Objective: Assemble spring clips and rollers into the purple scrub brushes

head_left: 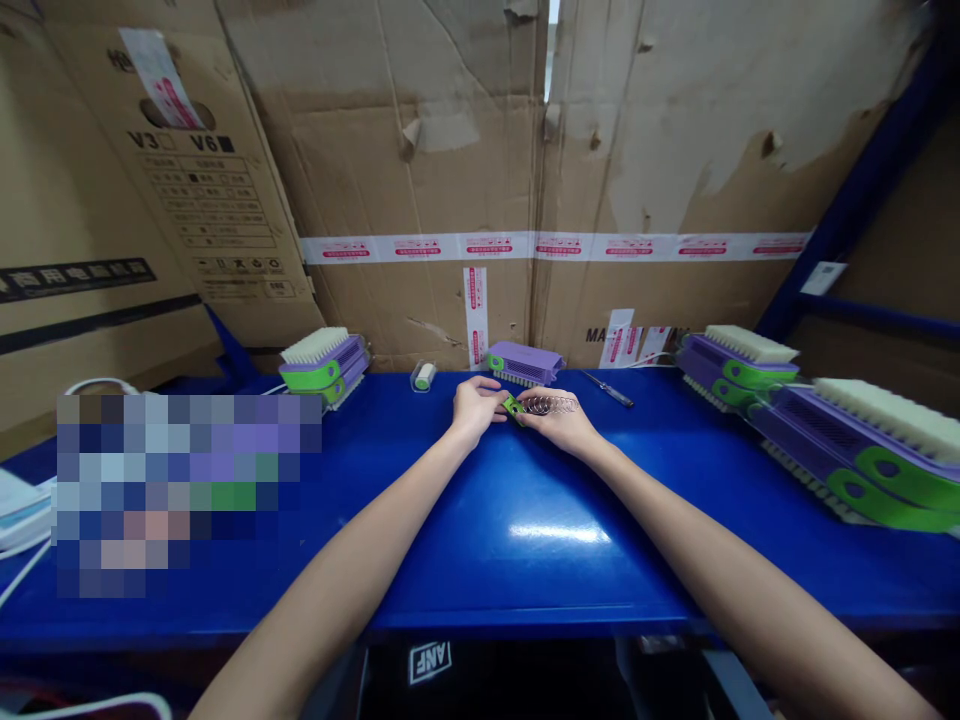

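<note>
A small green part (514, 407) with dark openings sits between my two hands above the blue table. My left hand (474, 412) pinches it at its left end, fingers partly outstretched. From the other side, my right hand (562, 425) grips its right end with thumb and fingertips. Along the back of the right hand shows a row of silvery loops (551, 403) like a coil spring; whether the hand holds it I cannot tell. Just behind the hands lies a purple brush body (529, 360), its pale bristles facing down.
Purple and green brushes stand stacked at left (326, 365), at right (739, 362) and at near right (870, 445). A small white-and-green piece (424, 377) and a screwdriver (609, 388) lie towards the back. Cardboard (420, 180) walls the blue table (525, 560). A pixelated patch covers the left.
</note>
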`<state>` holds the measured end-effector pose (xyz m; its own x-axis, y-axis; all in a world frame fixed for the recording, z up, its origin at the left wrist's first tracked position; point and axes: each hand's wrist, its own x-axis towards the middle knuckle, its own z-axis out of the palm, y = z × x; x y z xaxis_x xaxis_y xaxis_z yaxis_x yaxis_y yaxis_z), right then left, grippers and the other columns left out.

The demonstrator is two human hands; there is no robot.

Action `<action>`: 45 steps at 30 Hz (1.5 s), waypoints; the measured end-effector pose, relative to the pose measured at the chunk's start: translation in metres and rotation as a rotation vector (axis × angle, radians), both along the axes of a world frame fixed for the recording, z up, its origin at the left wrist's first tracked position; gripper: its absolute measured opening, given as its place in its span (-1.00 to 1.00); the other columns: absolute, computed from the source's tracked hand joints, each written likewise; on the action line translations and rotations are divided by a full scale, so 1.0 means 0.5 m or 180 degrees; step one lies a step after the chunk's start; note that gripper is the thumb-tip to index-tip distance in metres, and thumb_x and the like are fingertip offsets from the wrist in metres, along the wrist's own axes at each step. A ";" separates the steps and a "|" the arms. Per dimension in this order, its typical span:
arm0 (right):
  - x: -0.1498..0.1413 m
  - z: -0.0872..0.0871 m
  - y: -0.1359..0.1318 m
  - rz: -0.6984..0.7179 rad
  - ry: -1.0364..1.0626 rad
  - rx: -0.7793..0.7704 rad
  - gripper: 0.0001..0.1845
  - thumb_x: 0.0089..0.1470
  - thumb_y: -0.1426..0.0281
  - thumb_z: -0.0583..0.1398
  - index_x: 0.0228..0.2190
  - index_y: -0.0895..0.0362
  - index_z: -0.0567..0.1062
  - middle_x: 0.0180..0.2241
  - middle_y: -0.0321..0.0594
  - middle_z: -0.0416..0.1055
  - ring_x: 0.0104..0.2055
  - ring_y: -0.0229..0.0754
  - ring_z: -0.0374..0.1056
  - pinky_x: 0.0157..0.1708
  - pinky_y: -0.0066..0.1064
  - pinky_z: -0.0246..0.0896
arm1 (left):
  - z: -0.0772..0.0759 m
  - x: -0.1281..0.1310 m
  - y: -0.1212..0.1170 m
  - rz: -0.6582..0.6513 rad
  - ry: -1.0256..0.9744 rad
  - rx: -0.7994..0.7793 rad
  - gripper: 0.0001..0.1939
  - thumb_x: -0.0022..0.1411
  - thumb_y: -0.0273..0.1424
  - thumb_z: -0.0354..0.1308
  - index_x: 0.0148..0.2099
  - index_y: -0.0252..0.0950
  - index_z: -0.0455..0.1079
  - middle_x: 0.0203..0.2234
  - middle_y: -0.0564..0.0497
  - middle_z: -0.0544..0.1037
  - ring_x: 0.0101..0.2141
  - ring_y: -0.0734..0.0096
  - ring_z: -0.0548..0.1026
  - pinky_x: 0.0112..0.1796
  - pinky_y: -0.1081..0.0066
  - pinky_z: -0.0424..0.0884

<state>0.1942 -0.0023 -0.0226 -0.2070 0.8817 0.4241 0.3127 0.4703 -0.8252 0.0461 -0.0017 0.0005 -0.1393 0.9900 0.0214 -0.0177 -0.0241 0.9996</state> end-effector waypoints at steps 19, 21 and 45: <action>0.008 -0.008 0.018 -0.0100 0.0288 -0.0051 -0.71 -0.20 0.35 0.31 -0.33 0.15 0.53 -0.35 -0.19 0.55 -0.32 -0.15 0.48 -0.29 -0.36 0.39 | -0.003 0.005 -0.012 -0.0500 0.0391 -0.0169 -0.84 0.00 -0.63 0.25 -0.39 -0.38 0.33 -0.67 0.06 0.44 -0.63 0.48 0.45 -0.52 0.47 0.44; 0.007 -0.006 0.017 -0.0119 0.0319 -0.0045 -0.71 -0.20 0.35 0.31 -0.32 0.15 0.53 -0.35 -0.18 0.55 -0.31 -0.16 0.48 -0.29 -0.36 0.38 | 0.001 0.002 -0.014 -0.0635 0.0462 -0.0132 -0.81 -0.04 -0.63 0.27 -0.36 -0.38 0.34 -0.65 0.05 0.46 -0.62 0.48 0.45 -0.54 0.49 0.42; 0.005 0.023 -0.007 0.0139 0.1263 -0.0700 -0.55 -0.29 0.25 0.38 -0.29 0.14 0.49 -0.33 -0.21 0.52 -0.38 -0.21 0.47 -0.44 -0.39 0.47 | 0.009 0.009 -0.018 -0.0902 -0.0468 0.0092 -0.91 0.05 -0.62 0.22 -0.32 -0.42 0.48 -0.46 -0.07 0.57 -0.42 0.44 0.54 -0.25 0.36 0.48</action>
<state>0.1968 -0.0059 -0.0109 -0.1053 0.9537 0.2819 -0.0640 0.2763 -0.9589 0.0508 -0.0106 0.0048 0.1381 0.9891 0.0501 -0.1721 -0.0259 0.9847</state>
